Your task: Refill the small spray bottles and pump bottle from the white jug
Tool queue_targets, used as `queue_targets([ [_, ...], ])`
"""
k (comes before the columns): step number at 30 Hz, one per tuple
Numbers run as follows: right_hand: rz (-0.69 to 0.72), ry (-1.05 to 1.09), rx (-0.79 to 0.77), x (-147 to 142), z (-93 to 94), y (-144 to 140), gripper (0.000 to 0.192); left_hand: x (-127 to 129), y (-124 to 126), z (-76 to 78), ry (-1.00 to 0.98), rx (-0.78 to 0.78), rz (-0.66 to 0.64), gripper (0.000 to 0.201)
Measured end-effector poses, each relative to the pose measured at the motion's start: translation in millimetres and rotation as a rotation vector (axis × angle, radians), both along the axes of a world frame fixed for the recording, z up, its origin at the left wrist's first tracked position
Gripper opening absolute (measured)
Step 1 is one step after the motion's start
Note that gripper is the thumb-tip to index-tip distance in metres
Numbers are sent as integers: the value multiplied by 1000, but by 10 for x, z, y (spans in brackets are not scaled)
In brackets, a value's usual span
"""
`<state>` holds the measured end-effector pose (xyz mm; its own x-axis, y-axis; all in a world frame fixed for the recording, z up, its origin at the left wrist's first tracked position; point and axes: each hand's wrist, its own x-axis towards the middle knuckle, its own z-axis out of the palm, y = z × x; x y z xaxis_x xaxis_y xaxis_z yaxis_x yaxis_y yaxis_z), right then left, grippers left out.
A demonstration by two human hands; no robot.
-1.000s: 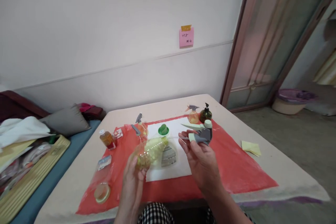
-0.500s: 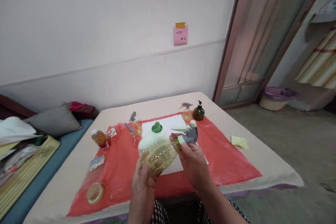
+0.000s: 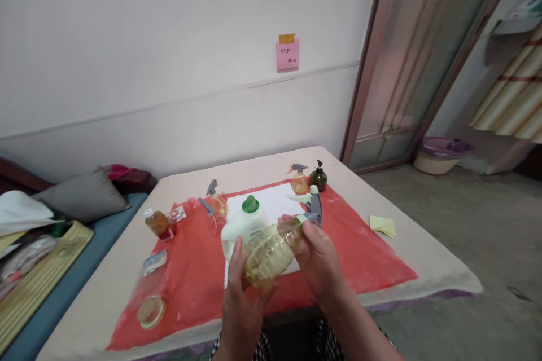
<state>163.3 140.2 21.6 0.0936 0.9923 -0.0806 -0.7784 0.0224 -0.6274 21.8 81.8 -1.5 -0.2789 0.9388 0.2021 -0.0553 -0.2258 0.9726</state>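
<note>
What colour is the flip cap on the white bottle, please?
Green, on the white bottle; its flip cap shows in the head view.

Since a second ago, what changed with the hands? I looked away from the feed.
The right hand brought the grey spray head from apart onto the neck of the clear bottle, which the left hand raised and tilted toward it. Both grips held throughout. The white bottle and the small bottles behind stayed put.

Both hands (image 3: 279, 271) grip yellow spray bottle (image 3: 271, 248) above red mat (image 3: 364, 259).
</note>
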Motion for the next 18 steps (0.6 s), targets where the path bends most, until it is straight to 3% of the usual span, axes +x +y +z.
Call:
queue_targets([
  [3, -10, -10, -4, 47, -13, -3, 38, -33, -6, 24, -194, -93, -98, 91],
  [5, 0, -29, 4, 57, -25, -13, 38, -75, 3, 45, -304, -194, -152, 84],
  [8, -4, -51, -28, 34, -51, -28, 37, -93, -6, 23, -279, -280, -218, 69],
  [14, -23, -39, -86, -13, -78, -45, 38, 42, -97, -152, 74, 73, -6, 47],
  [16, -43, -43, -73, 1, -77, -56, 38, 23, -83, -170, -15, 71, -58, 70],
  [18, -50, -50, -64, 17, -80, -70, 37, -45, -45, -164, -179, -65, -154, 89],
])
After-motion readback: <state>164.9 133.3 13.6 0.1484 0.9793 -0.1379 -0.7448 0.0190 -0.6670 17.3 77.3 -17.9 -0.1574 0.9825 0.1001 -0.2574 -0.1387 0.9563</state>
